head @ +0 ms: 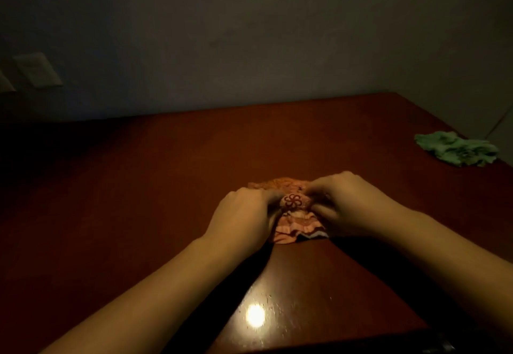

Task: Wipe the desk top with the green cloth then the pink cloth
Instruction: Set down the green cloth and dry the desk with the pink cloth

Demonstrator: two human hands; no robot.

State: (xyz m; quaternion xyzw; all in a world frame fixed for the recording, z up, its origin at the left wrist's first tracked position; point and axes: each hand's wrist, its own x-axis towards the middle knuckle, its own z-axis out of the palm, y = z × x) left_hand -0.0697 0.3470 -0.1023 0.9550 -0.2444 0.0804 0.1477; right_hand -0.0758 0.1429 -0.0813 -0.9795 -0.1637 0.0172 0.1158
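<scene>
The pink cloth [294,223], striped with a dark flower print, lies bunched at the middle of the reddish-brown desk top [155,187]. My left hand [244,217] grips its left side and my right hand [349,203] grips its right side, fingers curled into the fabric. Parts of the cloth are hidden under both hands. The green cloth [456,148] lies crumpled by itself at the far right edge of the desk, well away from both hands.
A bright light reflection [255,315] shines on the desk near me. A grey wall [249,34] rises behind the desk, with a pale switch plate [37,69] at the left. The room is dim; the desk's right edge runs diagonally past the green cloth.
</scene>
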